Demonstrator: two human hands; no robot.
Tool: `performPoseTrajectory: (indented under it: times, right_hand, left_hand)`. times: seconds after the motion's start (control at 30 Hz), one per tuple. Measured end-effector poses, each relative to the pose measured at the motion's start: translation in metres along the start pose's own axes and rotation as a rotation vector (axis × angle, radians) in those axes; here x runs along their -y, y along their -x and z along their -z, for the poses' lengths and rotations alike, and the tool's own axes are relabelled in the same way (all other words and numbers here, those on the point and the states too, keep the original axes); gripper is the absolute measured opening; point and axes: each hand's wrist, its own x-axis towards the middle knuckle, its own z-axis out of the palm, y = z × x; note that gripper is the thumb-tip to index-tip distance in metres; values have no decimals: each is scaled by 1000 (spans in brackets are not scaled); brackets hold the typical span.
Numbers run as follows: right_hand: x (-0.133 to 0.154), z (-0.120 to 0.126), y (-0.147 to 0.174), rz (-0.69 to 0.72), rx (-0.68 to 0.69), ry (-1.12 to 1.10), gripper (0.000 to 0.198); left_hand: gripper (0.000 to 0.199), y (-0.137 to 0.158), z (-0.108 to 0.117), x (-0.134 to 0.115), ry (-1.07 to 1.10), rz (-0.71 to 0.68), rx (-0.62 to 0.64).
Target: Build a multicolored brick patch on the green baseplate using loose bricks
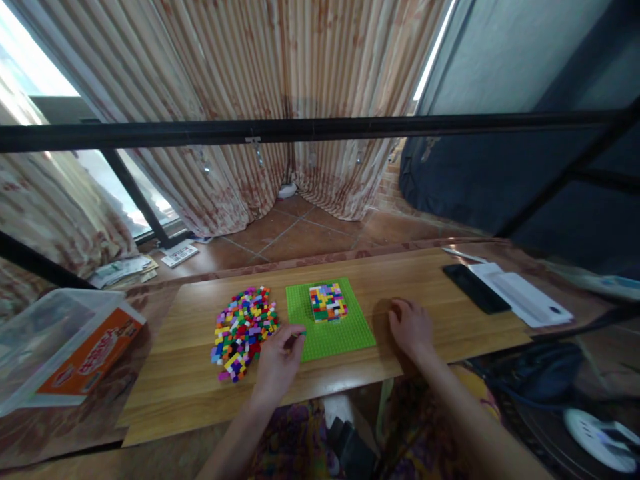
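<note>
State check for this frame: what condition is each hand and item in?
left hand: pinching a small green brick at the baseplate edge
right hand: empty, resting on the table
green baseplate: flat, carrying a multicoloured brick block
loose bricks: heaped beside baseplate
phone: screen dark

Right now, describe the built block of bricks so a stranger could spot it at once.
Start at the long wooden board across the middle of the view and find the bright green baseplate lying flat on it. The built block sits on the far half of that plate. Unlike the loose brick pile to the plate's left, it is one compact, square, multicoloured slab.
</note>
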Motion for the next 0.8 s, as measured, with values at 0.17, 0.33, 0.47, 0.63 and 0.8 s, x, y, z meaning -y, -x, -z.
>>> performPoseTrajectory:
  times: [0.17,0.33,0.47,0.63,0.8]
  right_hand:
    - [1,-3,4,-2,-9,164,33]
    - [3,-1,3,-10,38,246,32]
    - [3,0,3,-8,33,281,32]
    - [1,0,3,10,24,289,32]
    - [0,-1,3,33,20,311,32]
  left_hand:
    - [18,-21,-12,-4,-83,-58,21]
    - [26,-25,-21,-1,-185,-105,48]
    - [38,-23,-27,7,-304,-142,69]
    - [45,-18,-34,14,-506,-211,124]
    - [48,-16,-38,13,-626,-217,178]
